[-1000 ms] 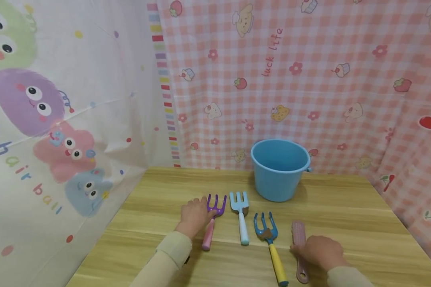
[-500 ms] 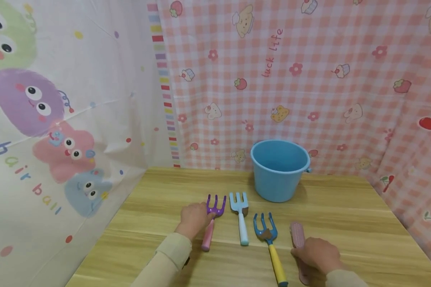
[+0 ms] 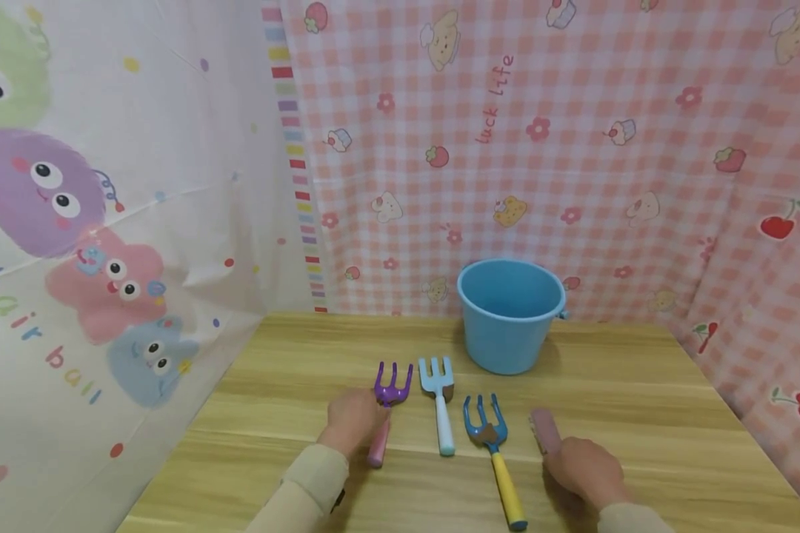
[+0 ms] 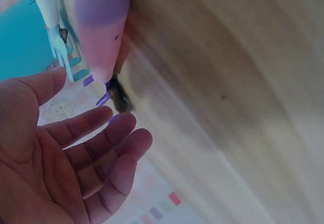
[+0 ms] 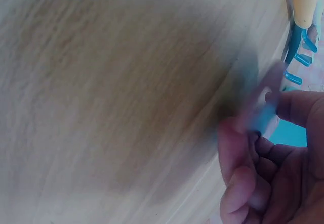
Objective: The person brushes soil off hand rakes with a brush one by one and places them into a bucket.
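Brush [image 3: 545, 431], pink and slim, is pinched in the right hand [image 3: 590, 470]: that grip is closed down on it, thumb against fingers, over the right part of the desk [image 3: 293, 355]. Its far end sticks out ahead of the fingers, pointing away from the person, with bristles along the side toward the forks. Held low down like this, it probably leaves the bristled end free and lets the wrist steer it. The right wrist view is blurred, and whether the brush touches the wood cannot be told.

The left hand [image 3: 355, 422] has a loose, wide grip, fingers gently bent, with hold of nothing. It is just beside the neck of the purple fork [image 3: 392, 396], which lies with its pink handle toward the person; whether a fingertip touches it is unclear.

A pale blue fork [image 3: 444, 422] and a yellow-handled fork [image 3: 501, 470] lie to the right of it in a loose row, all tines pointing away. That turn seems to put every handle within easy reach, and the gaps give fingers room. Behind them the blue bucket [image 3: 503, 344] stands upright, mouth up, perhaps set back to leave the front for the tools.
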`<state>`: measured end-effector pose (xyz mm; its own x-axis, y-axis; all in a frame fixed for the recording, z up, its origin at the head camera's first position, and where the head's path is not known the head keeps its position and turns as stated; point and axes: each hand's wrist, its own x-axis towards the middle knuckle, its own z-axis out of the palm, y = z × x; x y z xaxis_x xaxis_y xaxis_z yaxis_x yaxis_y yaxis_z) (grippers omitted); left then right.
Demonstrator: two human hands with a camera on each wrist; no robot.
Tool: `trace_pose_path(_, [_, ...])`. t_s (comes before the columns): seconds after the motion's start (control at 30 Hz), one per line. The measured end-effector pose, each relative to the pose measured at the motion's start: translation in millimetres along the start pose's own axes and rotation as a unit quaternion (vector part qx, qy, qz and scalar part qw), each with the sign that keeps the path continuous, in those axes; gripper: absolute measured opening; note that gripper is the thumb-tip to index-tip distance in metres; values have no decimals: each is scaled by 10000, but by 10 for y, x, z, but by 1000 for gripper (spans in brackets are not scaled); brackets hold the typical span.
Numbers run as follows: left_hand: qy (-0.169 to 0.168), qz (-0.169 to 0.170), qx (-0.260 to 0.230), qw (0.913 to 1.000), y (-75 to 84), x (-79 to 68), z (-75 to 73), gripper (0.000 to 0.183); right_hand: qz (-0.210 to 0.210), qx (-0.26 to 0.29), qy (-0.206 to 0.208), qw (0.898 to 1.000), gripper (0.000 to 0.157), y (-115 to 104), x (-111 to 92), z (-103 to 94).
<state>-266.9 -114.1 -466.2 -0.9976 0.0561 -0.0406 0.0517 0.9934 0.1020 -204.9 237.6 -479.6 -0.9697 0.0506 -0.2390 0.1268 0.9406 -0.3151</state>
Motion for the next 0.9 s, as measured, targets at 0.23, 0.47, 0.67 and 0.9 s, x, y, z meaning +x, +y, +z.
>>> trace_pose_path(0.23, [-299,-165,-10,9994,25,-28,120,54,78,308,41,9995,30,0,26,-24])
trace_pose_path(0.47, [-203,-167,-449,9986,19,-17,208,52,-125,478,365,9981,33,-24,34,-48])
trace_pose_path(0.67, [-339,-387,-682,9963,36,17,272,50,-400,623,865,9935,31,-58,43,3])
trace_pose_path(0.9, [-243,-317,-382,9985,86,8,303,48,-283,745,1153,9901,32,-68,17,42])
